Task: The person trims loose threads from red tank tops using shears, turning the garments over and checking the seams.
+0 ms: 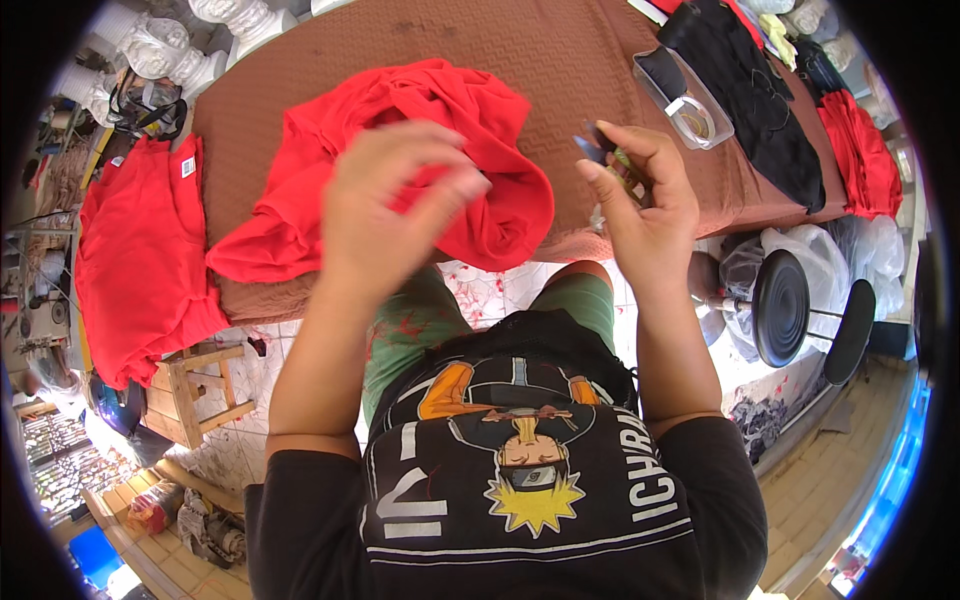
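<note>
A bunched red garment point(400, 100) lies on the brown cloth-covered table in front of me. Above its near side is my left hand point(395, 200), smeared by motion, with the thumb and fingers apart and nothing visible between them. My right hand point(650, 195) is raised to the right of the garment, closed around small thread snips point(592, 150). Their bluish blade tips point left, and a patterned handle shows partly between the fingers. The palm hides the rest of the snips.
More red garments point(145, 250) hang over the table's left end, and another red pile point(860, 150) sits at the right. A clear plastic box point(685, 100) with a tape roll lies beside black fabric point(750, 110). A round black seat point(780, 305) stands right of the table.
</note>
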`<state>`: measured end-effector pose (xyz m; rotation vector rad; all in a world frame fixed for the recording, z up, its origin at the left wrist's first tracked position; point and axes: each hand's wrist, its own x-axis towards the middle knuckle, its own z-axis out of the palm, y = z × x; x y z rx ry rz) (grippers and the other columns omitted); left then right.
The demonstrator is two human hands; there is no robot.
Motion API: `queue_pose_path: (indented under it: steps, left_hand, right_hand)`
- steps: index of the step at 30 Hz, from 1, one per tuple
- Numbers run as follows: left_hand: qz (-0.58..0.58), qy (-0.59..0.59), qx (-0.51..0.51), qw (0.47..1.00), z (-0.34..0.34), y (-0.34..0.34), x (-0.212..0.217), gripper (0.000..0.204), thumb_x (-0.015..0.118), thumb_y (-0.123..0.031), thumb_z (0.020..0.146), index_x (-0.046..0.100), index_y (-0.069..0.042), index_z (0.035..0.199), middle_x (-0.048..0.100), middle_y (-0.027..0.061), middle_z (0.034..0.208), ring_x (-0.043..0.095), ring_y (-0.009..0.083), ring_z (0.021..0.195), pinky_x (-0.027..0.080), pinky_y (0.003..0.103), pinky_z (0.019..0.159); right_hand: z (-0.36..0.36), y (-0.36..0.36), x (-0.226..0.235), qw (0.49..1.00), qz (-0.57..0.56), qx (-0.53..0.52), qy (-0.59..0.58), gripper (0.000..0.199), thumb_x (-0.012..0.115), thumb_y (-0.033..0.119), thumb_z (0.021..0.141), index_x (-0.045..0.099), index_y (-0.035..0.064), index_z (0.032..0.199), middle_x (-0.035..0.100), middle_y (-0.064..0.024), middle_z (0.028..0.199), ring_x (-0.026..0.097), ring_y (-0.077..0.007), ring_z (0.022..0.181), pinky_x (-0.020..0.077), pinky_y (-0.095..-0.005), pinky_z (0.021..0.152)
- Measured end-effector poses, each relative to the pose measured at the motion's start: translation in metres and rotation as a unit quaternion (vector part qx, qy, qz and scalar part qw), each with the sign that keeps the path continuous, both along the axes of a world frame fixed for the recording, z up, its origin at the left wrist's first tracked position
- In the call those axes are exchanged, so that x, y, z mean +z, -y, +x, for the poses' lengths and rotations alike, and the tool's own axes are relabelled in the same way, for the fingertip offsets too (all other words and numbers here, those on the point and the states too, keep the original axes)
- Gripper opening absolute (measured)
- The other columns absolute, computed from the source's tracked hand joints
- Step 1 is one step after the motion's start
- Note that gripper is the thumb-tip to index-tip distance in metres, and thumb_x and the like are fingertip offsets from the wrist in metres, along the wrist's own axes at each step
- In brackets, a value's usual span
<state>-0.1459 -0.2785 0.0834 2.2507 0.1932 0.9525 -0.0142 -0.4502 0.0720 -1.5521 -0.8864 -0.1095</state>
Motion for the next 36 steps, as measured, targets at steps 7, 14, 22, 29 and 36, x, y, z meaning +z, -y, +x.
queue_pose_path:
  steps: [7, 14, 22, 29, 36]
  left_hand:
    - [-0.062, -0.067, 0.152, 0.984, 0.007, -0.091, -0.019, 0.036, 0.069, -0.024, 0.080, 0.062, 0.000, 0.106, 0.065, 0.0154, 0.104, 0.059, 0.0225, 0.103, 0.044, 0.031, 0.090]
    - [-0.057, 0.164, 0.092, 0.980, 0.015, -0.069, 0.028, 0.032, 0.063, -0.004, 0.078, 0.058, -0.004, 0.109, 0.062, 0.0038, 0.097, 0.058, 0.0084, 0.081, 0.049, 0.026, 0.072]
    - [0.240, -0.173, -0.358, 0.885, -0.008, 0.061, 0.041, 0.050, 0.068, -0.029, 0.078, 0.054, -0.008, 0.120, 0.054, 0.0125, 0.123, 0.051, 0.0295, 0.115, 0.040, 0.039, 0.094]
    - [0.090, -0.216, -0.222, 0.947, -0.009, 0.022, 0.024, 0.037, 0.069, -0.021, 0.077, 0.060, -0.006, 0.110, 0.064, 0.0113, 0.099, 0.061, 0.0260, 0.093, 0.047, 0.036, 0.080]
    - [0.218, -0.249, -0.040, 0.943, -0.001, 0.053, -0.030, 0.040, 0.070, -0.018, 0.075, 0.056, -0.007, 0.110, 0.057, 0.0093, 0.091, 0.057, 0.0261, 0.085, 0.047, 0.034, 0.076]
  right_hand:
    - [0.013, -0.012, -0.032, 0.978, -0.205, 0.022, -0.032, 0.025, 0.073, 0.015, 0.074, 0.064, 0.0048, 0.096, 0.063, -0.0097, 0.085, 0.063, -0.0161, 0.081, 0.0490, -0.0328, 0.066]
    - [0.063, -0.040, 0.000, 0.990, -0.117, 0.072, -0.026, 0.019, 0.066, 0.012, 0.078, 0.065, 0.0045, 0.095, 0.064, -0.0125, 0.075, 0.062, -0.0206, 0.065, 0.0476, -0.0333, 0.064]
    - [0.220, 0.026, 0.065, 0.864, -0.442, 0.012, 0.240, 0.033, 0.066, 0.025, 0.081, 0.062, -0.0001, 0.101, 0.063, -0.0106, 0.077, 0.058, -0.0167, 0.072, 0.0452, -0.0290, 0.068]
    - [0.153, 0.118, 0.058, 0.926, -0.354, 0.087, -0.097, 0.025, 0.063, 0.023, 0.084, 0.065, -0.0009, 0.093, 0.063, -0.0020, 0.078, 0.055, -0.0080, 0.078, 0.0414, -0.0249, 0.073]
    - [0.152, 0.086, 0.007, 0.809, -0.577, 0.033, -0.111, 0.027, 0.068, 0.026, 0.081, 0.063, -0.0004, 0.084, 0.060, -0.0020, 0.066, 0.054, -0.0087, 0.060, 0.0421, -0.0234, 0.058]
